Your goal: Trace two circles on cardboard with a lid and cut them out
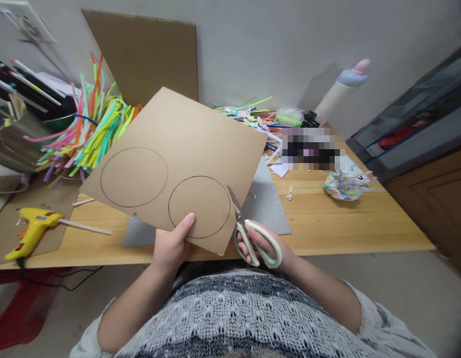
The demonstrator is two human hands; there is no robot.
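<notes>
My left hand (172, 243) grips the lower edge of a brown cardboard sheet (200, 134), thumb on top, fingers hidden underneath. Two circles are drawn on the sheet in dark line, side by side; my thumb tip lies inside the right-hand one. In my right hand (267, 243) is a pair of scissors (239, 213) with pale green and white handles, my fingers through the loops. The blades point up and away at the sheet's right edge, close to the right-hand circle. Whether they are cutting into the cardboard is hard to tell.
A yellow glue gun (34, 231) lies at the left with its cord over the table edge. Bundled pipe cleaners (99, 129) stand behind it. A grey cutting mat (269, 209) is under the cardboard. A small colourful figure (344, 186) sits at the right, and another cardboard piece (148, 54) leans on the wall.
</notes>
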